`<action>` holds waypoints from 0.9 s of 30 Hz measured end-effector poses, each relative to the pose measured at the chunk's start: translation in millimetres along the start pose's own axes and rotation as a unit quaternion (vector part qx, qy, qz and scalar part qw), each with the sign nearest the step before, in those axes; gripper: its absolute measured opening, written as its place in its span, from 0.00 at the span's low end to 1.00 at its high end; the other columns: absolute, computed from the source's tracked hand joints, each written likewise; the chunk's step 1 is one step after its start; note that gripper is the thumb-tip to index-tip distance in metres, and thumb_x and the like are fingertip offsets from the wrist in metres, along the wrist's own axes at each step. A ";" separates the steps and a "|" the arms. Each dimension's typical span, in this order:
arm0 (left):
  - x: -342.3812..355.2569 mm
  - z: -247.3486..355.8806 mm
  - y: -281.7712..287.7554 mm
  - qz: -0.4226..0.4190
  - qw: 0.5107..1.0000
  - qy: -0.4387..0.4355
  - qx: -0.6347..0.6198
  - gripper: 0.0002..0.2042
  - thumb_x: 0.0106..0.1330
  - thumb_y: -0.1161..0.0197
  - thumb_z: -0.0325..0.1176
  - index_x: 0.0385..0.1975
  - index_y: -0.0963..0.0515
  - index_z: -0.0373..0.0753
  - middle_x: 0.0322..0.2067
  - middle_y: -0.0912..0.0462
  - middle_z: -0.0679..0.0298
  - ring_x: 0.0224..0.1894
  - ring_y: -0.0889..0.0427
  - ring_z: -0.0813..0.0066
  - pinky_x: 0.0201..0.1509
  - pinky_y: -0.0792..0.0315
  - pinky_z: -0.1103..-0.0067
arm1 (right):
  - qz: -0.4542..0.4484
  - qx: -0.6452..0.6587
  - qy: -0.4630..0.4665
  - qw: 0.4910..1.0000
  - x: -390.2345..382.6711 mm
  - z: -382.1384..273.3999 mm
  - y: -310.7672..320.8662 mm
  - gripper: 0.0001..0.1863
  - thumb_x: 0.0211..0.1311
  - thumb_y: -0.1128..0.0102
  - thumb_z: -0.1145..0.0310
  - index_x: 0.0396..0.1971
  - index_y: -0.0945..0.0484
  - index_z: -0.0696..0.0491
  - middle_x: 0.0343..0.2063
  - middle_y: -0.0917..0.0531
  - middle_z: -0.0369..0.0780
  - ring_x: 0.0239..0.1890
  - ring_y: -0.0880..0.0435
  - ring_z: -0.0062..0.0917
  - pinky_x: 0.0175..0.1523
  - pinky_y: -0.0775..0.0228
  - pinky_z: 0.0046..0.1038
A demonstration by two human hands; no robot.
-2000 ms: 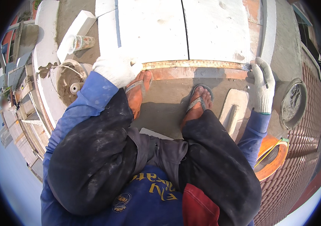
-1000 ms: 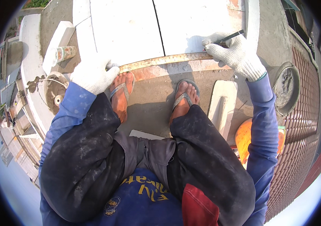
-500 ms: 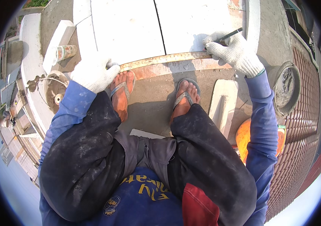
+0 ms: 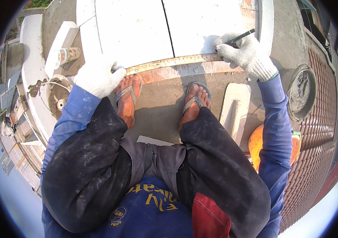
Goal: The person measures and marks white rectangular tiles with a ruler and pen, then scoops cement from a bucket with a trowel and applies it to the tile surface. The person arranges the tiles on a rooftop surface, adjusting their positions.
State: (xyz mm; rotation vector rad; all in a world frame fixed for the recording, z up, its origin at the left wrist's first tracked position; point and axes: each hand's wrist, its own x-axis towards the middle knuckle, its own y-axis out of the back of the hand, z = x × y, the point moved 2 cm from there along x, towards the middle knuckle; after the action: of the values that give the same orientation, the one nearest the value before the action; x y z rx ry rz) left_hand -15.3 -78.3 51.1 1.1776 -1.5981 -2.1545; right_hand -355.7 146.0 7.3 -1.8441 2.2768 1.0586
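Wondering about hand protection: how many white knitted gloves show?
2: one white knitted glove on the left hand, at the long rusty ruler; another on the right hand, holding a slim black pen-like tool.

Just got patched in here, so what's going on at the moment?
A person wearing white gloves is crouched at two white boards. The left hand grips one end of a rusty measuring strip stretched along their near edge. The right hand holds a dark pen near the strip's other end; whether it touches the board isn't clear. A float lies beside the right foot.
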 end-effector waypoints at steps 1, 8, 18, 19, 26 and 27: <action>0.1 0.3 0.6 -0.003 1.000 0.001 0.000 0.21 0.73 0.33 0.53 0.39 0.11 0.37 0.32 0.11 0.48 0.39 0.08 0.48 0.48 0.17 0.59 | 0.001 0.002 0.002 1.000 -0.3 -0.1 -0.1 0.15 0.80 0.30 0.59 0.49 0.08 0.56 0.24 0.12 0.35 0.24 0.13 0.16 0.29 0.16 0.22; -0.2 1.2 1.2 0.002 1.000 -0.004 -0.008 0.21 0.73 0.32 0.53 0.37 0.13 0.36 0.32 0.12 0.47 0.38 0.09 0.47 0.47 0.18 0.58 | 0.004 0.000 -0.004 1.000 -1.2 -1.5 -0.2 0.15 0.80 0.30 0.59 0.49 0.08 0.56 0.24 0.12 0.35 0.24 0.14 0.16 0.27 0.18 0.21; -1.3 3.9 2.8 0.011 1.000 -0.006 -0.002 0.20 0.73 0.32 0.52 0.37 0.12 0.37 0.31 0.11 0.48 0.39 0.08 0.47 0.47 0.17 0.58 | 0.008 0.000 0.003 1.000 -1.0 -0.8 -0.6 0.14 0.79 0.29 0.59 0.49 0.07 0.55 0.24 0.11 0.35 0.23 0.14 0.16 0.27 0.19 0.21; -1.3 3.8 2.5 0.012 1.000 -0.007 -0.001 0.20 0.73 0.32 0.52 0.37 0.12 0.37 0.31 0.11 0.48 0.39 0.08 0.47 0.47 0.17 0.59 | 0.004 -0.003 -0.002 1.000 -0.8 -2.5 0.4 0.14 0.79 0.29 0.59 0.49 0.07 0.55 0.24 0.11 0.35 0.23 0.14 0.16 0.27 0.20 0.21; -1.5 6.9 4.7 0.001 1.000 0.002 -0.012 0.20 0.73 0.32 0.52 0.36 0.13 0.39 0.30 0.11 0.50 0.38 0.08 0.49 0.47 0.17 0.59 | 0.012 -0.009 0.007 1.000 -1.6 1.4 -0.8 0.14 0.79 0.28 0.59 0.48 0.07 0.55 0.24 0.12 0.35 0.22 0.15 0.15 0.27 0.21 0.21; -1.7 5.8 3.4 0.006 1.000 0.000 -0.008 0.20 0.73 0.32 0.52 0.36 0.13 0.39 0.30 0.11 0.50 0.38 0.08 0.49 0.47 0.17 0.59 | 0.015 -0.004 0.010 1.000 -1.1 2.7 -1.4 0.14 0.79 0.28 0.59 0.48 0.07 0.55 0.24 0.12 0.34 0.22 0.15 0.16 0.27 0.21 0.21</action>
State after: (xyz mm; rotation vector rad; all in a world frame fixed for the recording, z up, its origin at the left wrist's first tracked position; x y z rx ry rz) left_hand -19.2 -74.5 55.5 1.1610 -1.5805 -2.1569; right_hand -355.2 148.3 5.0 -1.8367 2.3230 1.0589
